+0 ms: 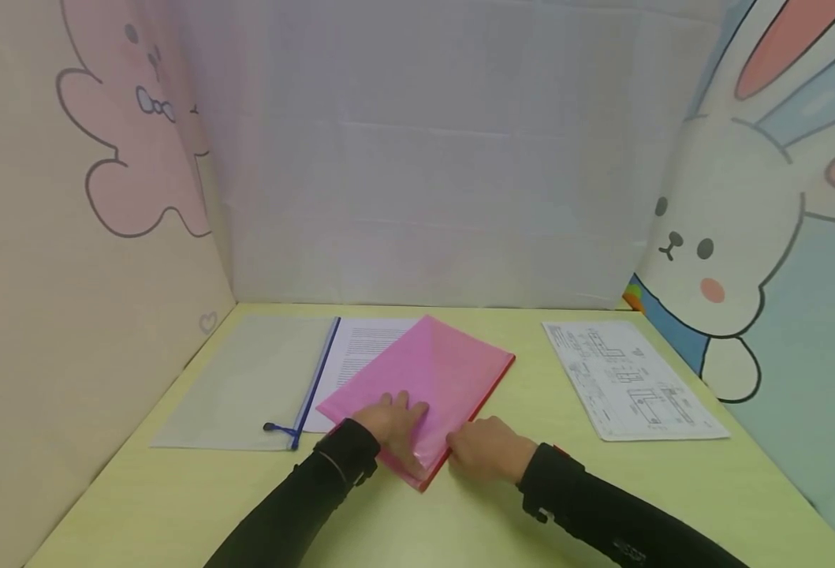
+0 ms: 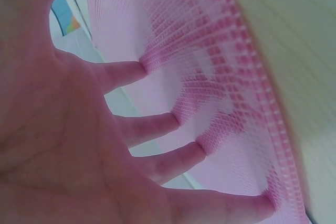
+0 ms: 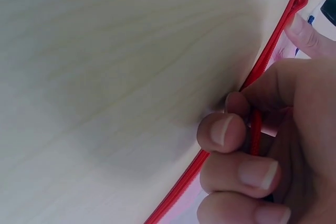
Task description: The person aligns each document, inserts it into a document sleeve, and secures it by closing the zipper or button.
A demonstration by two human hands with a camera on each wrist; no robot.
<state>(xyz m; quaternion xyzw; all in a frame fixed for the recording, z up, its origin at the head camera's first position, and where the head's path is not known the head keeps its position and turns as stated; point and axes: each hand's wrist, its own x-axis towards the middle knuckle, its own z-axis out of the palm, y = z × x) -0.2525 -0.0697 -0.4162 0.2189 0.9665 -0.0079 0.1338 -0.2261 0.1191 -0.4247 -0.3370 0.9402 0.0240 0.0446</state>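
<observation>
Red cord (image 3: 255, 132) runs within the curled fingers of the right hand (image 1: 484, 448), which grips it beside the red zipper (image 3: 176, 190) on the edge of the pink pouch (image 1: 424, 367). The left hand (image 1: 392, 426) has its fingers straight and spread wide; their tips press on the mesh-patterned face of the pouch, near the lower end of the zipper. The pouch lies at mid-table, set at an angle, zipper edge toward the lower right. It partly covers a printed sheet (image 1: 370, 339). The left edge of this sheet meets the blue zipper (image 1: 320, 367) of a clear pouch (image 1: 240, 379); a blue pull (image 1: 282, 429) with a dark end is located at the near corner. Well apart on the right, a drawing sheet (image 1: 633, 383) lies flat on the pale yellow table (image 1: 176, 505). Dark sleeves (image 1: 275, 505) cover both forearms. Side wall, right: rabbit print (image 1: 729, 213).
</observation>
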